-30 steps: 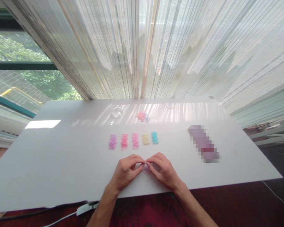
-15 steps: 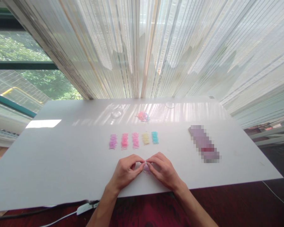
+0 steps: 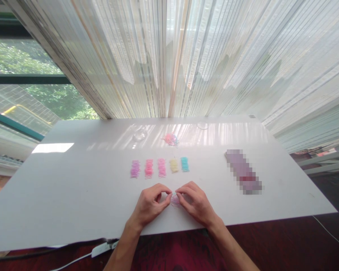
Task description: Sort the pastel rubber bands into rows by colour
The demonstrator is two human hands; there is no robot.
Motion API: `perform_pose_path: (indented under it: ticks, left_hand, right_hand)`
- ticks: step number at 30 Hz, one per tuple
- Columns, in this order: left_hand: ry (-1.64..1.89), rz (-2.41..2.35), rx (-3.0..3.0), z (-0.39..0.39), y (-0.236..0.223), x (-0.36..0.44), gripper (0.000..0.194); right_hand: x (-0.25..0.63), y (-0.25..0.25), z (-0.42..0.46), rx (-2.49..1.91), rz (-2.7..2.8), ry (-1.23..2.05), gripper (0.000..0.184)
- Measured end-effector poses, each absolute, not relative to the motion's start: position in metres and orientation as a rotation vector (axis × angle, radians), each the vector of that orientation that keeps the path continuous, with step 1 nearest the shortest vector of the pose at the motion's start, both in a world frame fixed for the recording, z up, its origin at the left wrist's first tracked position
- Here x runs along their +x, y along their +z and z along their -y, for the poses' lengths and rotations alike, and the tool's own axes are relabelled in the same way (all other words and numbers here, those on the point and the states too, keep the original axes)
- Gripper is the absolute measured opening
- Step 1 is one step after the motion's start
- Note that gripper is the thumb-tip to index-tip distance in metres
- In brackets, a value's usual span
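My left hand and my right hand face each other near the table's front edge, thumb and forefinger pinched on each. A thin bluish strand, seemingly a small rubber band, spans the narrow gap between the fingertips. Just under them lies a loose bunch of pale purple rubber bands, partly covered by my right fingers. Beyond the hands runs a row of sorted bands: purple, coral pink, pink, yellow and teal.
Farther back on the white table sits a mixed pile of coloured bands. A clear round container is left of it, and a clear ring-shaped lid lies to the right. A blurred-out purple oblong object rests at the right.
The fingertips have drawn slightly apart, so the gap between them is wider and more of the purple bunch shows. The rows and pile stay put.
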State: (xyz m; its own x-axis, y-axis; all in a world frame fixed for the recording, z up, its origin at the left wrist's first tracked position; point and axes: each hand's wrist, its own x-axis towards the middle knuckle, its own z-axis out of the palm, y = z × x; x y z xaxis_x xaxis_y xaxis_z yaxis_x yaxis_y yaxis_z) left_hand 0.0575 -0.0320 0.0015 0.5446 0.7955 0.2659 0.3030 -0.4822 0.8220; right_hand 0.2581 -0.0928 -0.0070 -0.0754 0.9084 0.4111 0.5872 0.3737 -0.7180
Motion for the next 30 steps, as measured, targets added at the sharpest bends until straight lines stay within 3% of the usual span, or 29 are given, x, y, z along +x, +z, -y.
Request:
perform_pose_path:
  ticks: [30]
  left_hand:
    - [0.799,-0.846,2.093,0.0321,0.0025,0.056,0.01]
  right_hand:
    - [0.2581,-0.0065,0.0927,-1.289,1.811,0.491,0.009]
